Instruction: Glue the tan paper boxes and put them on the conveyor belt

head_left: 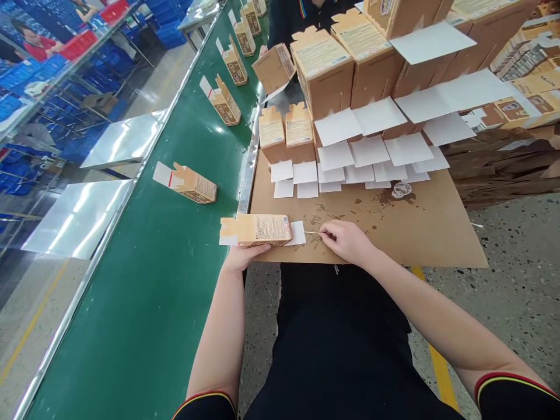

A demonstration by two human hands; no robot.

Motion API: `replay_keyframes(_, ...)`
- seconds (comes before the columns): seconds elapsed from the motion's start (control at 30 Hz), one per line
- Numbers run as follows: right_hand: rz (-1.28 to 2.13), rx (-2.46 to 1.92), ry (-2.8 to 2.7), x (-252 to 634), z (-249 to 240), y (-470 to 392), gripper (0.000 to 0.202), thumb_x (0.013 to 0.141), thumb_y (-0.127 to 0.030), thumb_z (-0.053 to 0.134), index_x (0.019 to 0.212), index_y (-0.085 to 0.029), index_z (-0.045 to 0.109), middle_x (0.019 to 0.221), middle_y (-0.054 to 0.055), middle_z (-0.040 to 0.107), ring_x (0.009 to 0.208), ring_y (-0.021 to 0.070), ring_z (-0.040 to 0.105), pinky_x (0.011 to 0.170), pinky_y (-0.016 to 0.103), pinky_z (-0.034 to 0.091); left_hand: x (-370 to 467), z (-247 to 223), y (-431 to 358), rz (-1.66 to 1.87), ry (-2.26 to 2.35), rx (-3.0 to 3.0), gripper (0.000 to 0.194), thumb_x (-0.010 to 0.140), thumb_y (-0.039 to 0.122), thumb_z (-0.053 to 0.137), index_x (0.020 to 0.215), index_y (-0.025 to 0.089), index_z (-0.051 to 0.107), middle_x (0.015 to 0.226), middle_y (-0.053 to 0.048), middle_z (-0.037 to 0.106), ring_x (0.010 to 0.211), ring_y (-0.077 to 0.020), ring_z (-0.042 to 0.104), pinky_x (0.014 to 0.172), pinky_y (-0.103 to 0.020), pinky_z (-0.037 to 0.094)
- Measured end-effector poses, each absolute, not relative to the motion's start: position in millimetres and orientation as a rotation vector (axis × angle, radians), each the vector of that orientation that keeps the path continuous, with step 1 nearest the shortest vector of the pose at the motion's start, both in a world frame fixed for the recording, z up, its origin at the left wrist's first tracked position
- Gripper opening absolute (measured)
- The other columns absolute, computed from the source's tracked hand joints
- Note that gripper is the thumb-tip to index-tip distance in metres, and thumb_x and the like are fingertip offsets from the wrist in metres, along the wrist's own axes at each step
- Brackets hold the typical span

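Note:
A brown printed carton (266, 228) lies on its side at the near left of the cardboard-covered table (420, 227). Its white end flap points right, and its other end is open to the left. My left hand (247, 255) grips the carton from below, thumb along the near edge. In my right hand (345, 239) is a thin white stick (312, 233), pinched between the fingers, its tip near the white flap. Whether the tip touches the flap I cannot tell. Farther back on the table stands a small clear cup (401, 189), with wet spots around it.
Stacked cartons (326, 73) with white flaps hanging out fill the table's back. On the left runs a green conveyor belt (175, 251) carrying several upright cartons (192, 184). Across the table, a person in dark clothing (289, 20) is near a tilted carton (275, 67).

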State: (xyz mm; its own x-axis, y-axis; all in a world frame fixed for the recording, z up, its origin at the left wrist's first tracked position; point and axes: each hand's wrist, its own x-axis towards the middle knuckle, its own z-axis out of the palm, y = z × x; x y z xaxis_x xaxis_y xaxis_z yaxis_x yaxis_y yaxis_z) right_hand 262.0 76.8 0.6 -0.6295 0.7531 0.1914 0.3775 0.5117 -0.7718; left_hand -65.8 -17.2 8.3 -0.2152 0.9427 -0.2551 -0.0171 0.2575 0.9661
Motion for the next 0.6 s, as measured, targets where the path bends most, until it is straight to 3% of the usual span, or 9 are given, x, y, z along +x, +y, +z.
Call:
replay_keyframes(0.2,0.941,-0.952,-2.152,272.8,2.8,70.8,0.024,0.106,-0.026,0.059,0.084,-0.026,0.069,0.077,0.003,0.073,0.068,0.0193,0.065,0.064,0.032,0.054,-65.8,19.9,-9.9,1.046,1.482,1.116,0.074,0.063,0.05,0.107,0.126,0.021,0.084,0.142,-0.019,0.081,0.142,-0.0467,0.072,0.13,-0.069,0.05)
replay_keyframes(0.4,0.818,-1.166,-1.918,300.2,10.2,64.4,0.018,0.103,-0.03,0.065,0.09,-0.026,0.076,0.078,0.003,0.076,0.069,0.0198,0.07,0.067,0.032,0.059,-48.7,51.7,5.6,0.867,1.49,1.47,0.055,0.068,0.045,0.104,0.118,0.026,0.088,0.134,-0.014,0.084,0.138,-0.0427,0.075,0.131,-0.061,0.051)
replay_keyframes(0.6,0.793,-1.281,-1.798,324.6,21.3,51.4,0.019,0.102,-0.036,0.066,0.09,-0.027,0.078,0.081,0.004,0.079,0.07,0.021,0.073,0.067,0.034,0.062,-44.9,63.6,13.1,0.678,1.584,1.599,0.064,0.072,0.035,0.098,0.134,0.026,0.083,0.15,-0.015,0.076,0.149,-0.0418,0.067,0.134,-0.056,0.048)
